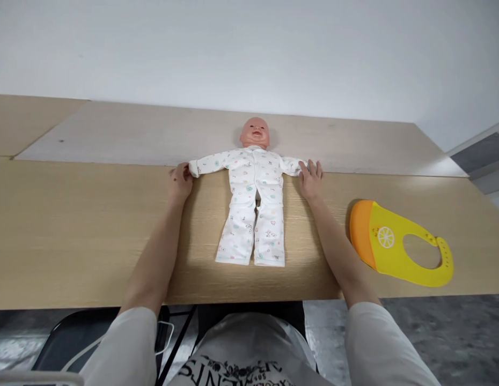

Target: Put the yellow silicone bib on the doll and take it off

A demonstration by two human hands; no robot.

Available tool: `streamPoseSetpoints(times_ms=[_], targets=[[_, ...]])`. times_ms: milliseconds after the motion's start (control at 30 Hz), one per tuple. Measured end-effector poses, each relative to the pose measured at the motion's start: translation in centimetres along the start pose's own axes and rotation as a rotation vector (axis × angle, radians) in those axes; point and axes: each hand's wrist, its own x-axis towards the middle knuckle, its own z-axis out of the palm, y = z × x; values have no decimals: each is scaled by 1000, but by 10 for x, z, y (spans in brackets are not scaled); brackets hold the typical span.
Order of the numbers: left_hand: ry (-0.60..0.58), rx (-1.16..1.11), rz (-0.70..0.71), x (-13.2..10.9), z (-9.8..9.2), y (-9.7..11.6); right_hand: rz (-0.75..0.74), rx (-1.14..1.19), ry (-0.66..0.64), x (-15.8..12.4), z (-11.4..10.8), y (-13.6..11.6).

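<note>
A baby doll (255, 133) lies on its back on the table, its head toward the wall. It wears a white printed top (255, 171) with long sleeves and matching trousers (251, 233), and both its arms are stretched out sideways. At the cuff of the sleeve on the left, my left hand (181, 179) has its fingers curled against the cloth edge. My right hand (311, 179) rests at the other cuff, fingers apart, with the thumb side touching the sleeve. The doll's hands cannot be seen.
On the right of the wooden table (92, 225) lies a yellow and orange silicone bib (394, 244) with a lemon-slice print. A pale board (153, 134) runs along the back beside the white wall. A black chair (76, 338) stands below the front edge at left.
</note>
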Motion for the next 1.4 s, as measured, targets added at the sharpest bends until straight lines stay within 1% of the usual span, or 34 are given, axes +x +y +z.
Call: streamPoseSetpoints(times_ms=[100, 167, 233, 333, 433, 533, 600, 667, 700, 800, 867, 900, 933, 1000, 1100, 1167, 1233, 1400], targets=[[16, 196, 142, 1, -3, -4, 14, -4, -16, 1, -1, 0], [34, 212, 162, -1, -4, -3, 41, -6, -15, 1, -1, 0], [29, 231, 187, -6, -4, 1, 51, 2, 18, 0, 0, 1], [36, 276, 238, -24, -4, 5, 1, 43, 98, -8, -1, 0], [10, 293, 257, -56, -8, 4, -97, 97, 145, -25, -7, -4], [-40, 299, 245, -105, -18, 3, -163, 131, 146, -46, -16, -7], [-21, 289, 212, -147, -27, 6, -160, 139, 135, -54, -20, -8], [-53, 279, 207, -195, -38, 12, -127, 132, 128, -57, -21, -7], [-90, 279, 219, -221, -42, 15, -111, 124, 123, -57, -21, -7], [-255, 320, 268, -291, -51, 19, -81, 109, 108, -52, -17, -4], [-310, 351, 296, -325, -49, 19, -75, 123, 109, -49, -12, -2], [-330, 387, 318, -336, -46, 17, -75, 133, 116, -48, -10, -1], [-336, 436, 346, -343, -42, 16, -78, 142, 122, -48, -8, 0], [-337, 555, 435, -349, -33, 15, -89, 158, 137, -48, -4, 2], [-300, 722, 620, -346, -20, 18, -92, 185, 173, -49, -2, 4], [-262, 814, 714, -343, -14, 22, -101, 200, 191, -50, -1, 5], [-239, 891, 745, -342, -10, 25, -112, 208, 200, -49, 0, 6], [-220, 971, 736, -343, -9, 30, -98, 221, 176, -47, 2, 8]])
